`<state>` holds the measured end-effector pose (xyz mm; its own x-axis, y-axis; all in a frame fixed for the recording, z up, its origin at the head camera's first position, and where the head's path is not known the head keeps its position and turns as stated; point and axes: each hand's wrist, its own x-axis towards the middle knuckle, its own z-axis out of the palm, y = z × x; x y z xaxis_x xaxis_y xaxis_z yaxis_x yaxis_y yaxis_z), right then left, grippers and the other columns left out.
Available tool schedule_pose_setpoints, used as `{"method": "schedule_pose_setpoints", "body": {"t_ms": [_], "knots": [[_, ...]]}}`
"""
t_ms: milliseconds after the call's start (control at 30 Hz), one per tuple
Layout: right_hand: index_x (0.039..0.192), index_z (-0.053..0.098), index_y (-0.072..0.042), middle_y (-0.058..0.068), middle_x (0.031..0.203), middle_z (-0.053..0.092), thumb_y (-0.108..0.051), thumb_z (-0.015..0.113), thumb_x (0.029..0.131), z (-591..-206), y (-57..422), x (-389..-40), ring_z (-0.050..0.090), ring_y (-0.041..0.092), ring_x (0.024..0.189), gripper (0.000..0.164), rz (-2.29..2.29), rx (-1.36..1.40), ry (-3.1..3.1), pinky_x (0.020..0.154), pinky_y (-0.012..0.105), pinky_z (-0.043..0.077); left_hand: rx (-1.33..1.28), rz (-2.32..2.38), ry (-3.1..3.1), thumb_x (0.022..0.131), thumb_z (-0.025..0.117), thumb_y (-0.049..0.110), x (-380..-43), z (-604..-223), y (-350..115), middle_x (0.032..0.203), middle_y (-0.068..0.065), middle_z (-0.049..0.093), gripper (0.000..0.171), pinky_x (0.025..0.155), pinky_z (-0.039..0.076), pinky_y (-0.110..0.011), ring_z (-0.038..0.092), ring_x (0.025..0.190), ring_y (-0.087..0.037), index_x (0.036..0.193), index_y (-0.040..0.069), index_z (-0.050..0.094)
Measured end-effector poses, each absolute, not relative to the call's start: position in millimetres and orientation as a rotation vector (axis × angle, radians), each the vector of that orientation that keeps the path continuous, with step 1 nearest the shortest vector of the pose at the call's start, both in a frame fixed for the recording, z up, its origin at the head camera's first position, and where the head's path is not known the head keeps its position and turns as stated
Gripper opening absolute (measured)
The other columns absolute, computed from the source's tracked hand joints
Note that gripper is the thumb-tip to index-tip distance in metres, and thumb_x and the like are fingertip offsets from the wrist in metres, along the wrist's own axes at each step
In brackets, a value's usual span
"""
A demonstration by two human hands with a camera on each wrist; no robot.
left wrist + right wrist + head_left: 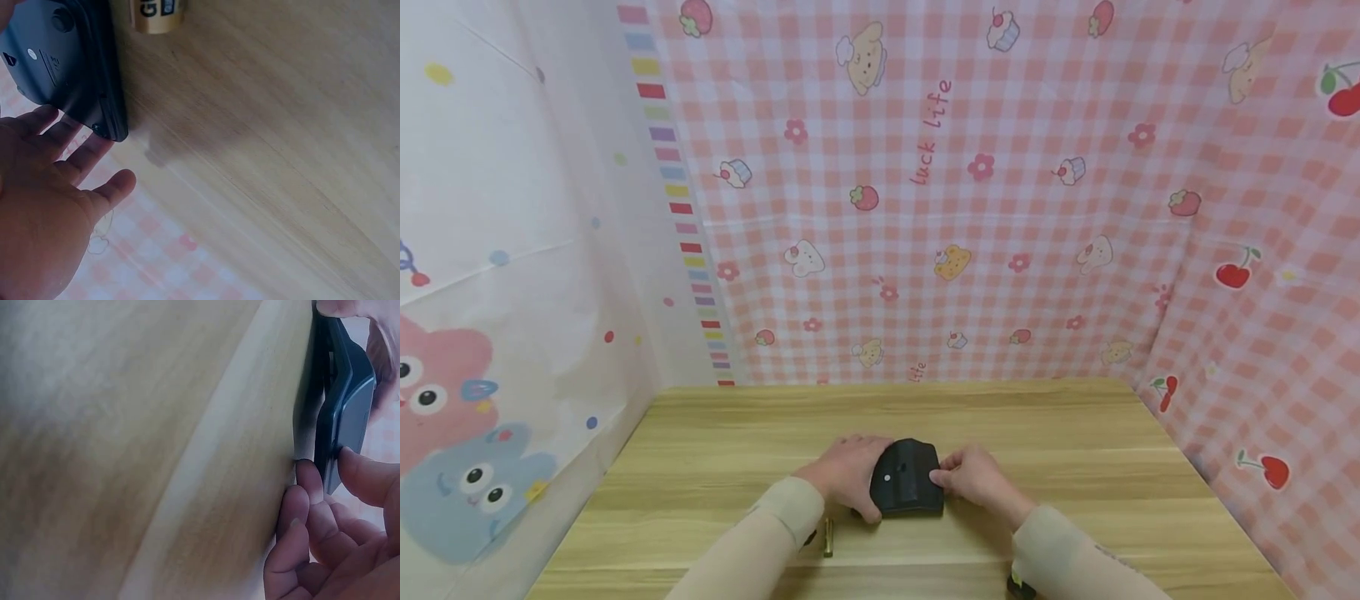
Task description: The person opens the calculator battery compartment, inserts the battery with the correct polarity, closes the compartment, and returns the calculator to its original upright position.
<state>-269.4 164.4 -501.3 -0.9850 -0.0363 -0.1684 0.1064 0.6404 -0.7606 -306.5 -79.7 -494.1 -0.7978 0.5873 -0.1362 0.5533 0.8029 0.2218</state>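
Note:
A black plastic device (913, 475) is between the two hands, its underside up with a small white dot on it. The left hand (853, 475) grips its left end, thumb at the near edge and fingers at the far side. At the right end, the right hand (981, 479) pinches the edge, with the thumb on top. In the right wrist view that thumb presses the angled side of the device (351, 419), and the other fingers are curled beneath. The left wrist view shows a round foot and a screw on the device (81, 75).
A gold battery (828, 537) lies on the wooden table (700, 467) near the left forearm. A black and yellow item (1019, 587) is partly hidden by the right sleeve. Pink checked cloth (925, 208) hangs behind the table.

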Motion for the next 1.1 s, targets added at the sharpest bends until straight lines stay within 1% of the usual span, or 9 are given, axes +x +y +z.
{"method": "schedule_pose_setpoints", "body": {"t_ms": [267, 400, 500, 833, 1100], "knots": [[0.092, 0.082, -0.006, 0.001, 0.071, 0.073, -0.019, 0.083, 0.094, -497.9, 164.7, -269.6, 0.058, 0.012, 0.064, 0.014, -1.198, 0.050, 2.717, 0.054, 0.024, 0.044, 0.875, 0.238, 2.798, 0.063, 0.098, 0.046, -302.6, -489.7, -77.6, 0.160, -0.003, 0.055, 0.117, 0.122, 0.043, -0.051, 0.053, 0.144, -0.028, 0.161, 0.015, 0.044], [0.086, 0.083, -0.008, -0.003, 0.068, 0.069, -0.019, 0.085, 0.091, -498.9, 164.3, -269.6, 0.057, 0.012, 0.064, 0.013, -1.133, 0.010, 2.769, 0.057, 0.024, 0.044, 0.877, 0.241, 2.790, 0.063, 0.098, 0.045, -300.0, -485.9, -76.6, 0.159, -0.003, 0.057, 0.116, 0.122, 0.043, -0.050, 0.054, 0.142, -0.028, 0.161, 0.014, 0.045], [0.084, 0.083, -0.009, -0.005, 0.068, 0.067, -0.020, 0.086, 0.090, -499.9, 163.7, -269.2, 0.056, 0.012, 0.067, 0.012, -1.081, -0.027, 2.804, 0.060, 0.024, 0.045, 0.867, 0.245, 2.781, 0.063, 0.099, 0.043, -298.6, -484.1, -75.9, 0.159, -0.004, 0.057, 0.116, 0.123, 0.042, -0.050, 0.054, 0.142, -0.028, 0.161, 0.013, 0.045], [0.086, 0.083, -0.009, -0.005, 0.072, 0.068, -0.021, 0.087, 0.089, -499.1, 163.5, -268.9, 0.057, 0.013, 0.069, 0.012, -1.050, -0.066, 2.813, 0.062, 0.026, 0.047, 0.824, 0.200, 2.746, 0.067, 0.096, 0.044, -299.8, -484.8, -74.4, 0.166, -0.006, 0.049, 0.120, 0.127, 0.039, -0.052, 0.048, 0.151, -0.030, 0.166, 0.012, 0.036], [0.089, 0.083, -0.009, -0.004, 0.075, 0.070, -0.022, 0.086, 0.091, -499.0, 164.6, -270.3, 0.059, 0.013, 0.072, 0.014, -1.050, -0.051, 2.799, 0.064, 0.027, 0.049, 0.812, 0.198, 2.740, 0.067, 0.095, 0.044, -301.9, -488.2, -73.8, 0.166, -0.007, 0.048, 0.122, 0.127, 0.039, -0.052, 0.047, 0.152, -0.029, 0.167, 0.012, 0.034]]}}
